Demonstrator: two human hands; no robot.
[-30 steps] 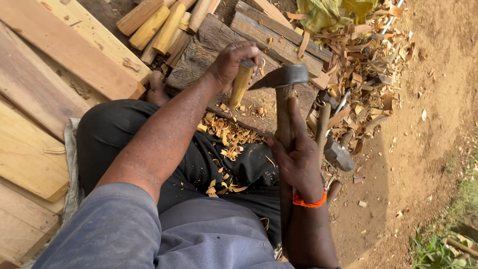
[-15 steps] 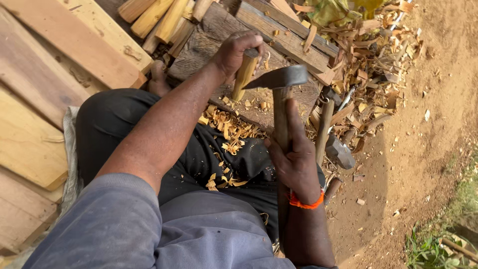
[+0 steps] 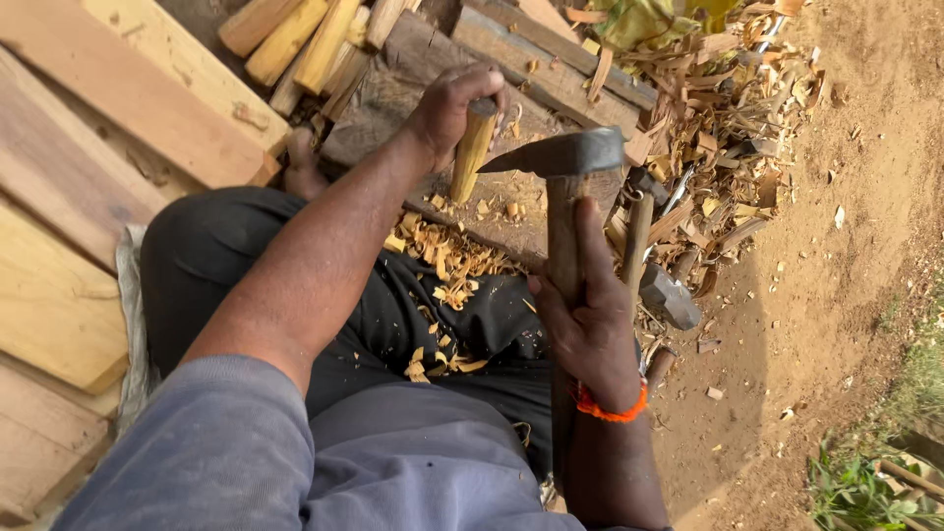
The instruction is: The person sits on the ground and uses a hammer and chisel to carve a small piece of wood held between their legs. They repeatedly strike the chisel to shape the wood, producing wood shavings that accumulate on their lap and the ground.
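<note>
Yellow wooden peg [image 3: 472, 152] upright on block, adze [image 3: 562, 157] blade beside it

A pale yellow wooden peg [image 3: 472, 149] against a weathered grey-brown chopping block [image 3: 393, 88]; dull grey steel adze head [image 3: 565, 154] on a brown wooden handle [image 3: 563, 241]; golden-yellow shavings [image 3: 447, 261] scattered over black trousers [image 3: 256, 265]; a bright orange band [image 3: 612, 408] at one wrist; a blue-grey sleeve [image 3: 197, 452]; honey-coloured planks [image 3: 59, 295]; reddish-brown earth [image 3: 846, 295]; green grass [image 3: 885, 482] at the corner
</note>
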